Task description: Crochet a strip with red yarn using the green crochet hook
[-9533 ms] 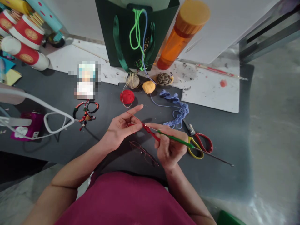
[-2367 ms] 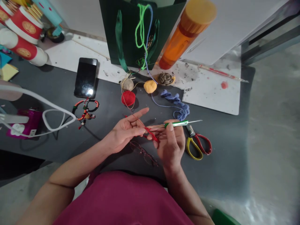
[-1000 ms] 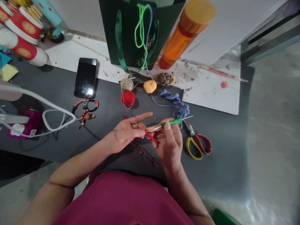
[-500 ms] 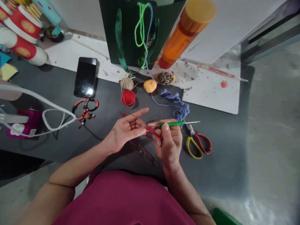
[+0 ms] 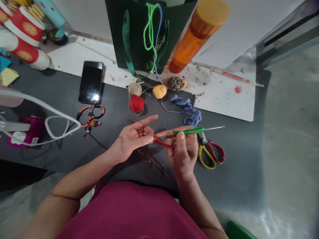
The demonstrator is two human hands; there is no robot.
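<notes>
My left hand (image 5: 131, 139) pinches a piece of red crochet work (image 5: 163, 143) between thumb and fingers, its index finger stretched out. Red yarn runs from it up to the red ball (image 5: 136, 104). My right hand (image 5: 183, 149) is closed around the green handle of a crochet hook (image 5: 189, 131); a metal tip points right, and the end toward the red work is partly hidden by the fingers. The red strip also reaches the right hand's fingers. Scissors (image 5: 209, 154) with yellow and red handles lie right of that hand, and glasses (image 5: 152, 162) lie below the hands.
Behind the hands are a yellow ball (image 5: 159, 91), a beige ball (image 5: 135, 89) and blue crochet work (image 5: 189, 109). Farther back stand a dark green bag (image 5: 142, 36) and an orange bottle (image 5: 193, 39). A phone (image 5: 91, 82), bracelets (image 5: 91, 118) and white cable (image 5: 50, 106) are at left.
My right hand has moved a little to the right with the hook, and the red strip between the hands is drawn straighter. My left hand has hardly moved.
</notes>
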